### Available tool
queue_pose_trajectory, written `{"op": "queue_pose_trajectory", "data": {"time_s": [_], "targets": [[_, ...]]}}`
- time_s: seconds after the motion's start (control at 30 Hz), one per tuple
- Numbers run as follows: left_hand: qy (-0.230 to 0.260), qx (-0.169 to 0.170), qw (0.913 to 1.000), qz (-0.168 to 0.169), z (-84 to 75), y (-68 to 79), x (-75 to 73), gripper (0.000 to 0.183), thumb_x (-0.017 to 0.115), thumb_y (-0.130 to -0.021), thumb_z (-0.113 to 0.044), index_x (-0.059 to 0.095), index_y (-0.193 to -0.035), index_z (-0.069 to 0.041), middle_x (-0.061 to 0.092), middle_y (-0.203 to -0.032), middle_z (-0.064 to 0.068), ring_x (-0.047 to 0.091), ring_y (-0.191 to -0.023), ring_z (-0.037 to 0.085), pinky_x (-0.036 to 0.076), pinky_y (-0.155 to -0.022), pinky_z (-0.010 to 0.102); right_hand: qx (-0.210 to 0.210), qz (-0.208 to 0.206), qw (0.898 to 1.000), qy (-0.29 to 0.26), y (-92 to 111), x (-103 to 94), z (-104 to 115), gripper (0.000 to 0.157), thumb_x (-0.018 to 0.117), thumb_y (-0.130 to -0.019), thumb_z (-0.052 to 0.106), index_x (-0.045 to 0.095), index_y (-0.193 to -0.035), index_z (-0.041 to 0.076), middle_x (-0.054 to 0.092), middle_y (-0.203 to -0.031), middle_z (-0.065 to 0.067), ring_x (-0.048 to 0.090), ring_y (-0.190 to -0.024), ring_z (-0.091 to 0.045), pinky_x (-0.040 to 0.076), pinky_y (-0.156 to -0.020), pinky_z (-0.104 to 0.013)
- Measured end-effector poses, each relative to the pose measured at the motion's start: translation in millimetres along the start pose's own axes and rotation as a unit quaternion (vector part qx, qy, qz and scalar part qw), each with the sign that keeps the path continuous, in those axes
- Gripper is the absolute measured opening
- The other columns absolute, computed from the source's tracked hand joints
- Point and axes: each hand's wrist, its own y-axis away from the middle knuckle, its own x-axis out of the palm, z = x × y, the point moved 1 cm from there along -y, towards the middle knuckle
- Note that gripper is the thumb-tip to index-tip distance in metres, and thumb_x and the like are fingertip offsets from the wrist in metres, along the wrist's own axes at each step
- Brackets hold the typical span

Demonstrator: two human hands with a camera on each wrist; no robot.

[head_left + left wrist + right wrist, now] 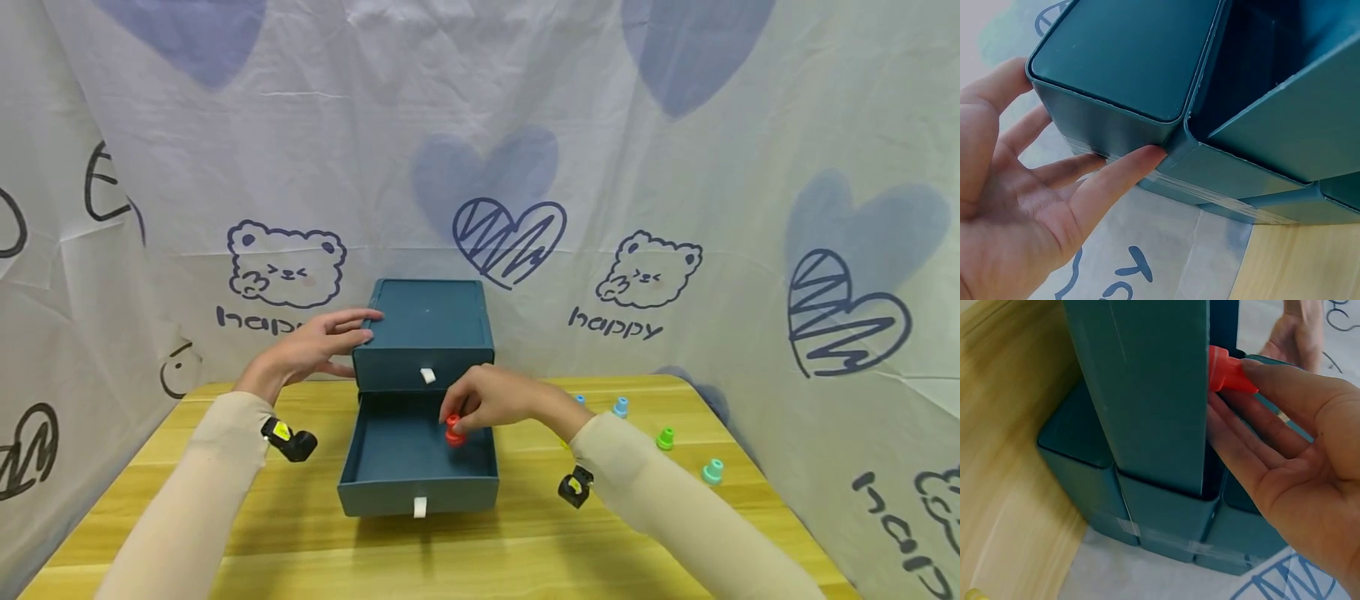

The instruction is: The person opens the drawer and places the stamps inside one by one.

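Observation:
A dark teal drawer box (pixel 427 312) stands on the wooden table, and its lower drawer (pixel 408 450) is pulled out toward me. My right hand (pixel 495 396) pinches a small red stepped peg (pixel 454 433) between thumb and fingers over the right side of that drawer. In the right wrist view, the red peg (pixel 1225 370) shows just past the drawer's side wall (pixel 1147 394). My left hand (pixel 318 342) rests against the left side and top edge of the box. Its fingers (pixel 1125 169) are spread and fairly straight in the left wrist view.
Right of the box, small pegs stand on the table: light blue (pixel 620 407), green (pixel 665 438) and mint (pixel 713 472). Another blue one (pixel 580 400) and a yellow one (pixel 565 444) are partly hidden by my right arm. A printed cloth (pixel 585 208) hangs behind.

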Motion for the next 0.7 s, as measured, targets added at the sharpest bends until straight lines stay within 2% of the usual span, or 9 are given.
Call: {"op": "queue_pose_trajectory", "data": {"time_s": [0.17, 0.57, 0.7], "targets": [[0.000, -0.002, 1.0000, 0.002, 0.1, -0.1, -0.8, 0.063, 0.057, -0.107, -0.036, 0.033, -0.161, -0.016, 0.016, -0.173, 0.019, 0.021, -0.156, 0.049, 0.046, -0.108, 0.069, -0.001, 0.020, 1.000, -0.005, -13.4, 5.2, 1.7, 0.019, 0.077, -0.093, 0.011, 0.078, -0.112, 0.009, 0.077, -0.110, -0.006, 0.068, -0.086, -0.006, 0.060, -0.082, -0.017], [0.003, -0.002, 1.0000, 0.002, -1.8, 0.8, -1.0, 0.062, 0.057, -0.107, -0.038, 0.034, -0.161, -0.017, 0.017, -0.173, 0.018, 0.021, -0.157, 0.048, 0.045, -0.109, 0.069, -0.027, 0.071, 0.997, 0.030, -43.1, 15.9, 13.8, 0.018, 0.077, -0.092, 0.008, 0.079, -0.109, 0.007, 0.079, -0.106, -0.005, 0.067, -0.085, -0.003, 0.057, -0.081, -0.014], [0.005, -0.002, 1.0000, 0.002, -0.3, 1.4, -1.6, 0.062, 0.057, -0.107, -0.038, 0.034, -0.161, -0.017, 0.017, -0.173, 0.018, 0.020, -0.157, 0.048, 0.045, -0.108, 0.069, -0.020, 0.086, 0.996, 0.029, -53.1, 22.3, 16.7, 0.018, 0.078, -0.092, 0.007, 0.080, -0.110, 0.008, 0.078, -0.107, -0.004, 0.066, -0.084, -0.003, 0.057, -0.080, -0.013]]}}
